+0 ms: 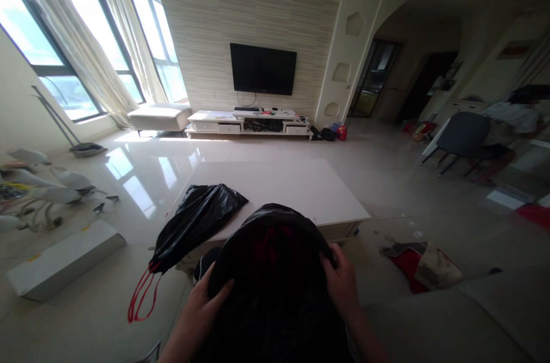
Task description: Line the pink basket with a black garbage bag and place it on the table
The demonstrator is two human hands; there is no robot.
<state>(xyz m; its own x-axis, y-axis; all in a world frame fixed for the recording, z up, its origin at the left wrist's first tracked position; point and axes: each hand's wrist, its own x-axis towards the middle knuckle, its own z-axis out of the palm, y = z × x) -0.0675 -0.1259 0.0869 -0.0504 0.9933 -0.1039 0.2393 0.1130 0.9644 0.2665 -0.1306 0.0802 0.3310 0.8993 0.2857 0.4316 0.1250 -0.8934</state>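
Observation:
A black plastic bag (270, 271) stands open-mouthed right in front of me, with something red showing dimly inside. My left hand (205, 294) grips its left side and my right hand (341, 283) grips its right rim, fingers curled over the edge. A second black bag (197, 220) with red drawstrings (140, 297) lies draped over the near left corner of the white coffee table (301, 185), its strings hanging off the edge.
A flat white box (64, 260) lies on the floor at left, near cables and white objects. A red and beige bag (423, 268) lies on the floor right. Grey sofa (472, 317) near right. TV stand (249, 121) by the far wall; a person sits far right.

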